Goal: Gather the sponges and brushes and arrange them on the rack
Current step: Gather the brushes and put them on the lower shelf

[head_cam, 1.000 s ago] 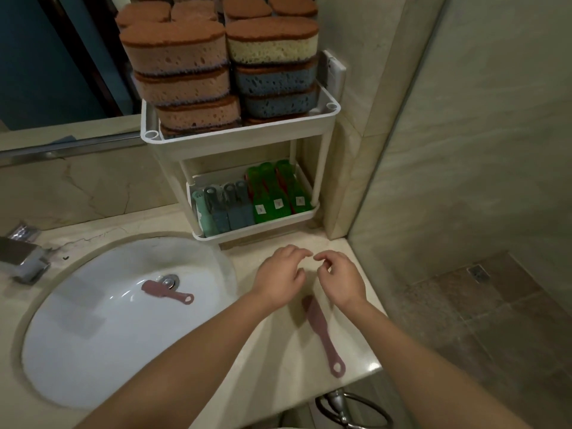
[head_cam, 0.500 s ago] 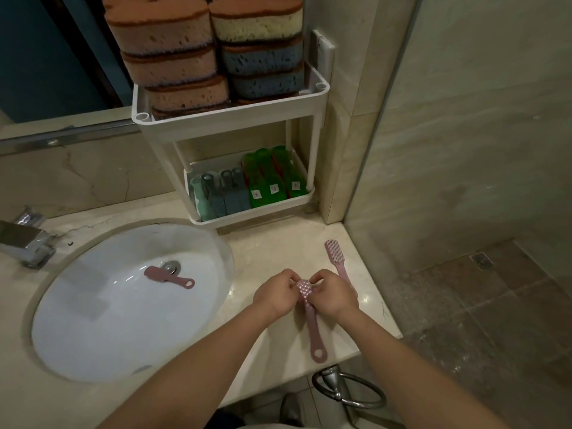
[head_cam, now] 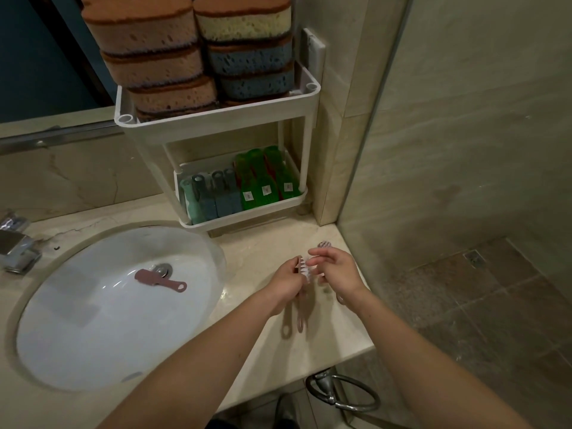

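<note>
The left hand [head_cam: 288, 286] is gripping a pink brush [head_cam: 305, 268] just above the tabletop [head_cam: 263, 247]. The right hand [head_cam: 339, 270] is curling its fingers loosely at the bristles; whether pinching, I cannot tell. A second brush [head_cam: 159, 278] is lying in the sink [head_cam: 93, 329].

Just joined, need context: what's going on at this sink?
The left hand grips a pink plastic brush by its handle above the beige stone counter; the right hand is at its bristle head, grip unclear. A second pink brush lies behind the right hand, a third pink brush in the white sink basin. The white two-tier rack holds stacked sponges on top, green brushes and grey-blue brushes below.
</note>
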A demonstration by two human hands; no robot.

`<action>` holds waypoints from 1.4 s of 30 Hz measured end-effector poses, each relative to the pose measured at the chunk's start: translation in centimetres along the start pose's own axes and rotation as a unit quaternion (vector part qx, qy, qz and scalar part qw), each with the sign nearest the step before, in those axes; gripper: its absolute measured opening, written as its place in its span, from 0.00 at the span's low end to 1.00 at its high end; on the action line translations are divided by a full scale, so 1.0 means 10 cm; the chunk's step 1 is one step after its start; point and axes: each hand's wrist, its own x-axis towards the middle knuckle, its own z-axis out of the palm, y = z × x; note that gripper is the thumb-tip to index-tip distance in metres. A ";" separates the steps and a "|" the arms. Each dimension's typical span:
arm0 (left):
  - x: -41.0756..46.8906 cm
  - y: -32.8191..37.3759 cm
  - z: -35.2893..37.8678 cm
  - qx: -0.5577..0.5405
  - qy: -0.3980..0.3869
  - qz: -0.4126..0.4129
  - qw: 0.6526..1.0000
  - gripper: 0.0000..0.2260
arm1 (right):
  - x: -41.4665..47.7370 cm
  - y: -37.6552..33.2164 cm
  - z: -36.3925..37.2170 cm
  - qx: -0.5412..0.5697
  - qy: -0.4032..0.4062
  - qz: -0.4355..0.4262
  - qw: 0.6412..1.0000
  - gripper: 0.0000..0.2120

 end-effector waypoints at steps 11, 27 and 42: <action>0.03 -0.07 0.09 -0.092 0.102 -0.054 0.989 0.21 | -0.03 0.32 -0.16 -0.384 0.105 0.001 0.917 0.19; -0.09 -0.09 -0.04 -0.088 0.123 -0.043 0.988 0.16 | -0.07 0.39 -0.13 -0.494 0.061 0.042 0.866 0.15; -0.21 0.21 -0.60 -0.116 0.288 0.054 0.949 0.11 | -0.15 -0.31 0.49 -0.065 -0.002 -0.005 0.998 0.14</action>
